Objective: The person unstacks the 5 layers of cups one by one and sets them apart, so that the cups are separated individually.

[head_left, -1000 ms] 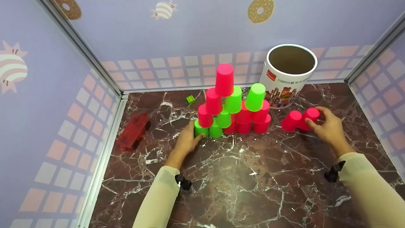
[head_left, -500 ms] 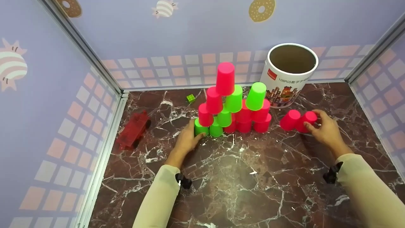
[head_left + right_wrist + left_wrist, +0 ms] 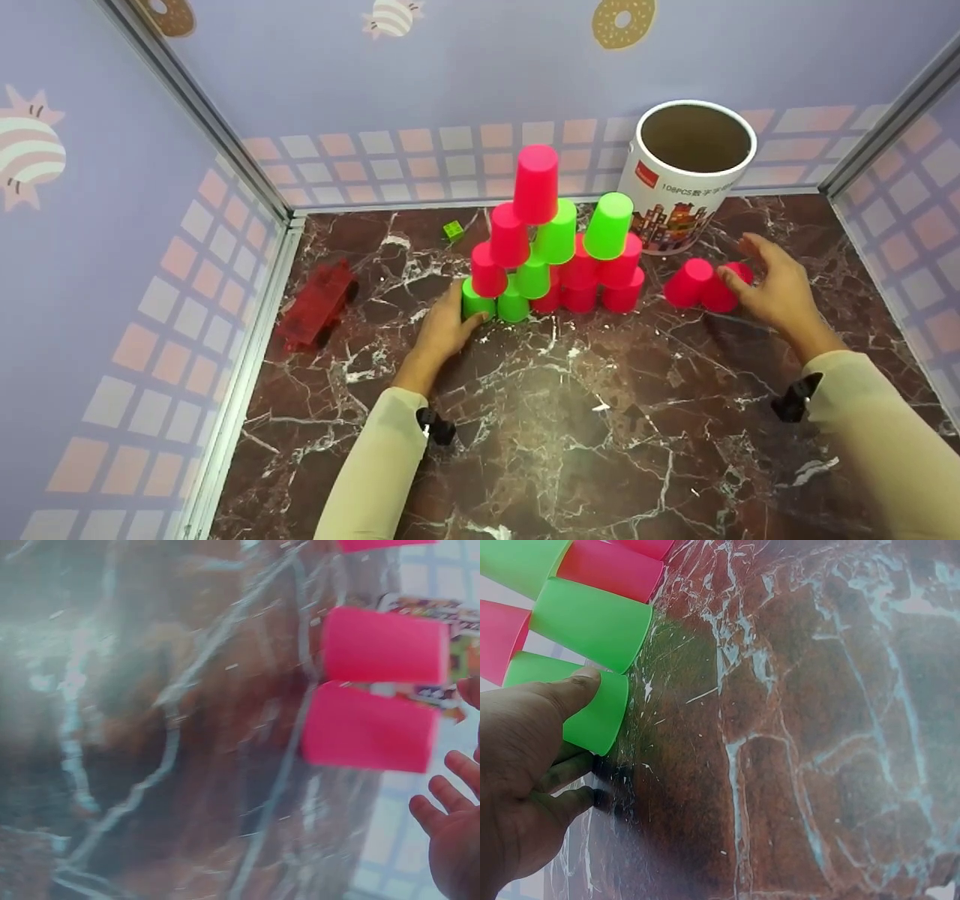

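Left grip (image 3: 442, 326) holding green cup (image 3: 478, 299), right grip (image 3: 782, 296) (released) beside pink cup (image 3: 718, 295)

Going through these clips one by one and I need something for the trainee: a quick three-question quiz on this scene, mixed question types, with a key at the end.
1. True or false: the topmost cup is green.

2. Multiple choice: what does the person's left hand hold?
A) the red toy vehicle
B) the bottom-left green cup
C) the white tub

3. Short answer: how many cups stand apart from the cup stack, near the right hand?

Key:
1. False; the topmost cup is pink.
2. B
3. Two, the pink cups.
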{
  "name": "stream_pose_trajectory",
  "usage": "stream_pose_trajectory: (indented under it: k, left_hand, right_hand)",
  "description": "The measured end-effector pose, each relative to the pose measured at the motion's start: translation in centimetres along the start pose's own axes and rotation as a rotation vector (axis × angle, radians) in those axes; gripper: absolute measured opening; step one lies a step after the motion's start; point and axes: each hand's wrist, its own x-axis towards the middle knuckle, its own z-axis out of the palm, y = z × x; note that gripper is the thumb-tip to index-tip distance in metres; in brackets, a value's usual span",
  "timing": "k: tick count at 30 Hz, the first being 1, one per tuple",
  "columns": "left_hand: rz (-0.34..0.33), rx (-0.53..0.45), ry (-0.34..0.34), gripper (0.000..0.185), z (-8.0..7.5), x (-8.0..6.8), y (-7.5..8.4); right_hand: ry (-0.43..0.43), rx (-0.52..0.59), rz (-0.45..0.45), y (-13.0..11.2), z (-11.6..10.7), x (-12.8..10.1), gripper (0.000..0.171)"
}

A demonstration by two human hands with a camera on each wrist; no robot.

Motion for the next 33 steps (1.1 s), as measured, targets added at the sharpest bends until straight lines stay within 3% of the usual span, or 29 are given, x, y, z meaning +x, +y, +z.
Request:
stream_pose_trajectory:
  k: [8,10,16,18,26,33]
  left_hand:
    - [-0.013,-0.022,-0.005,0.071,-0.2,-0.1,0.3]
    - [-0.008,-0.035,0.001,0.071,-0.9,-0.6,1.0]
    - [-0.005,-0.046,0.006,0.071,-0.8,-0.6,0.9]
    - [-0.009,-0.040,0.007,0.071,-0.1,-0.2,0.2]
    - [-0.012,-0.038,0.011,0.070,-0.4,-0.3,0.6]
    - [-0.007,-0.077,0.023,0.068,-0.8,-0.7,1.4]
  right_hand:
    - [0.071,0.009,-0.166,-6.2,-1.4,2.6,0.069]
    - [0.068,0.012,-0.202,-8.0,-1.7,3.4,0.068]
    - [0.063,0.043,-0.321,-13.7,-1.9,5.0,0.066]
    - [0.058,0.063,-0.362,-15.4,-1.8,5.5,0.065]
    - [0.017,0.108,-0.539,-21.7,0.0,7.1,0.067]
    - [-0.038,0.173,-0.547,-25.6,1.9,7.2,0.073]
